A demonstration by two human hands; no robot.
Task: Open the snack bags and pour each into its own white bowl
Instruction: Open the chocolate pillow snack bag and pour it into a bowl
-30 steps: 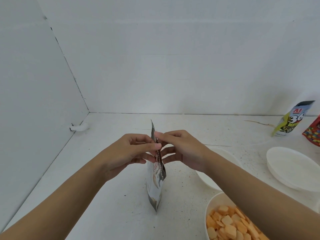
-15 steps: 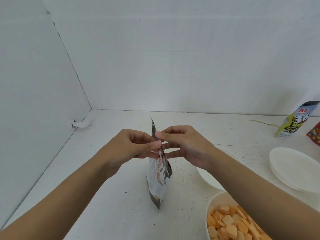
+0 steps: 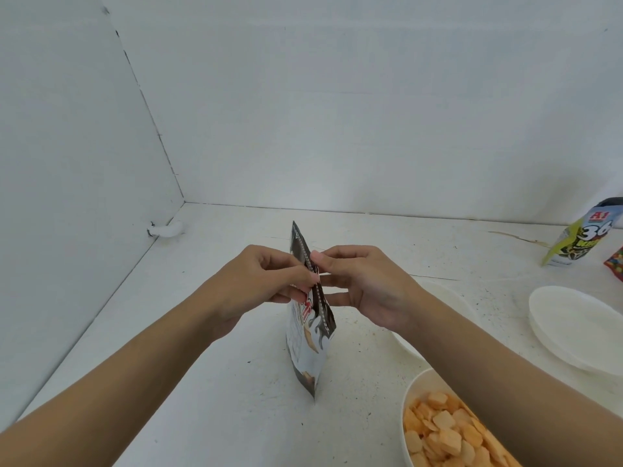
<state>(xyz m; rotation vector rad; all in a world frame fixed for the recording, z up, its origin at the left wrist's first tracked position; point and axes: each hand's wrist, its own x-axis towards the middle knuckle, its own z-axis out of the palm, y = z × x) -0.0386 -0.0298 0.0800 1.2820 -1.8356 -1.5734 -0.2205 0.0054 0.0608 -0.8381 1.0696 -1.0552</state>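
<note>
A brown and white snack bag (image 3: 308, 345) hangs edge-on above the white table, its sealed top pointing away from me. My left hand (image 3: 266, 284) pinches the top seam from the left. My right hand (image 3: 364, 284) pinches the same seam from the right, thumb and forefinger on the edge. A white bowl (image 3: 409, 412) at the lower right holds orange crackers. Behind my right forearm sits another white bowl (image 3: 445, 298), mostly hidden. A third white bowl (image 3: 573, 318) stands at the right.
A green and white snack bag (image 3: 583, 241) stands at the far right by the back wall, with a red bag (image 3: 615, 267) cut off by the frame edge beside it. White walls close the left and back. A small white fitting (image 3: 167, 229) sits at the left wall's foot.
Both hands and the bag have risen slightly and shifted a little to the right. The grip on the top seam stays the same.
</note>
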